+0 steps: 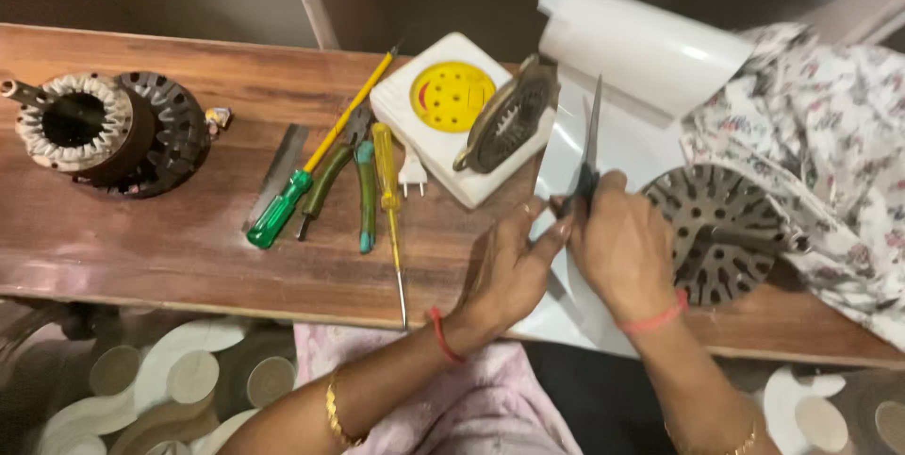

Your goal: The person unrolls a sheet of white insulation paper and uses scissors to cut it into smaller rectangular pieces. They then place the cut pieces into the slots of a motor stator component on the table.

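- Nearest the viewer, two forearms reach up from the bottom edge, each with a red thread at the wrist and a gold bangle lower down.
- The left hand point(514, 266) rests on a white glossy sheet point(603, 134), fingers spread and pressing it flat against the surface point(141, 248); its grip is apart, clamped on nothing.
- The right hand point(622, 248), touching the left at the fingertips, has its grip closed around the dark handles of a pair of scissors point(589, 148). The blades point away from the viewer, over the sheet.
- The sheet lies at the right of the wooden surface; its far end curls up into a roll.
- Just right of the right hand, a dark perforated metal disc point(721, 229) lies partly under a floral cloth point(820, 153).
- In the middle of the surface lie a yellow screwdriver point(388, 191), pliers with green handles point(344, 182), a green-handled screwdriver point(302, 182) with a yellow shaft, and a flat metal file point(278, 172).
- Beyond them sits a white square extension box point(443, 111) with a yellow round face; a second slotted disc point(509, 120) leans on it.
- At the far left stands a motor stator point(104, 130) wound with pale cord.
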